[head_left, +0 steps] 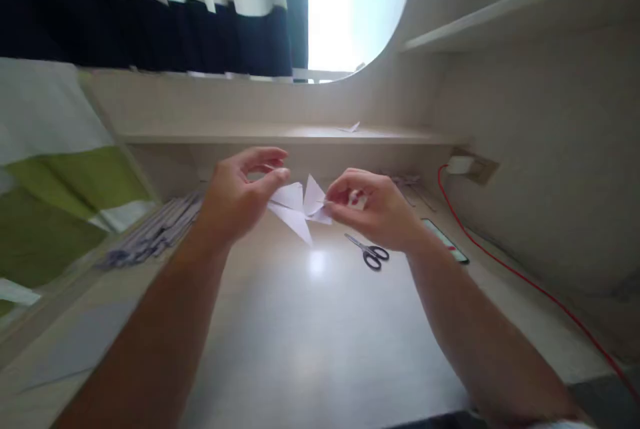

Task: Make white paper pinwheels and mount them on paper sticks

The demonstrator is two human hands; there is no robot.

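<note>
Blown-out window [350,2] backlight, desk [320,322] glare, edges warped.

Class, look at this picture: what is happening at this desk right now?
A person holds a folded white paper figure above the desk, the left hand pinching one side and the right hand the other. Scissors lie on the desk just below the right hand, and a red cable runs along the right side.

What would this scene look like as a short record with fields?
Held: folded white paper figure with pointed flaps, above the desk
Left hand: pinches the figure's left side
Right hand: pinches its right side
Surface: pale wooden desk
Beside right hand: small black-handled scissors lying flat
Right edge: red cable from a white wall plug
Left: stack of grey paper strips
</note>
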